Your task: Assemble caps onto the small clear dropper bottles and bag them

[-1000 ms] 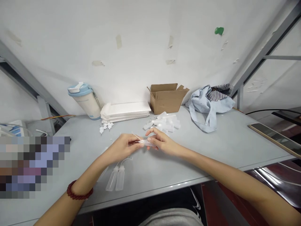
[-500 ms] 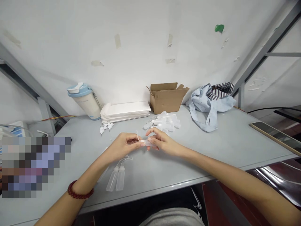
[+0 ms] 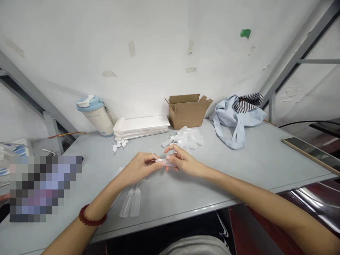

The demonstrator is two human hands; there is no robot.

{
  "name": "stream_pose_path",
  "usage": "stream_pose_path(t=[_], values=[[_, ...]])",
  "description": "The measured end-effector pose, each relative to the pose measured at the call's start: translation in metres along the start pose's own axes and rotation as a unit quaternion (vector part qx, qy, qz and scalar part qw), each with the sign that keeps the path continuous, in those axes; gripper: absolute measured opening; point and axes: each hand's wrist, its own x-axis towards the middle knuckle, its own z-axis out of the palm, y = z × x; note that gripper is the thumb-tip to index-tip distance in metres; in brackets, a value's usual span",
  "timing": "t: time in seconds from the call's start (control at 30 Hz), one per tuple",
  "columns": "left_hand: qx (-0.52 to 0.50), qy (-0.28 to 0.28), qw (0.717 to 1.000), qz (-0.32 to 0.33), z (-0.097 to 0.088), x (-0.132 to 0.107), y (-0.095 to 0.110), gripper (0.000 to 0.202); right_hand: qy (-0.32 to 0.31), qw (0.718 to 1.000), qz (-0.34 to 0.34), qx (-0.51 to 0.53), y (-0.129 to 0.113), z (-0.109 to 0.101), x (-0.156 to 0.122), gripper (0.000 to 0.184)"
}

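My left hand point(image 3: 139, 167) and my right hand point(image 3: 183, 161) meet above the middle of the grey table point(image 3: 252, 166). Between them they pinch a small clear plastic bottle point(image 3: 166, 162); the right fingers wrap its body. The left fingertips are closed on the white cap end point(image 3: 158, 160). Two more clear bottles with thin tubes point(image 3: 131, 202) lie flat on the table under my left forearm. A pile of the same clear bottles point(image 3: 186, 137) lies just beyond my right hand. A few small white caps point(image 3: 119, 143) sit to the far left of the pile.
A brown cardboard box point(image 3: 187, 110) stands open against the wall. Beside it lie a stack of white sheets point(image 3: 140, 126), a blue-lidded tumbler point(image 3: 97, 115) and a light blue cloth bag point(image 3: 237, 117). A phone point(image 3: 310, 154) rests at the right edge.
Both hands stay together on the small bottle; the left fingers have shifted slightly at the cap. The view has drifted a little.
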Motion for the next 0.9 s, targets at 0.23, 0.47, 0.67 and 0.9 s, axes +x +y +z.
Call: stream_pose_path(t=[0.23,0.47,0.67,0.9], values=[[-0.028,-0.04,0.998,-0.041,0.001,0.0,-0.002,0.04,-0.027,1.0,-0.009,0.001,0.003,0.0,-0.001,0.028],[-0.065,0.016,0.997,-0.048,-0.003,0.002,-0.005,0.039,0.051,0.994,-0.044,-0.087,-0.002,0.003,-0.002,0.031],[0.003,0.007,1.0,0.003,-0.002,0.001,-0.006,0.036,0.056,0.995,-0.017,-0.085,-0.007,0.001,-0.002,0.022],[0.131,0.084,0.975,0.16,0.007,0.004,-0.015,0.028,0.027,0.999,0.011,-0.016,-0.002,-0.004,0.001,0.029]])
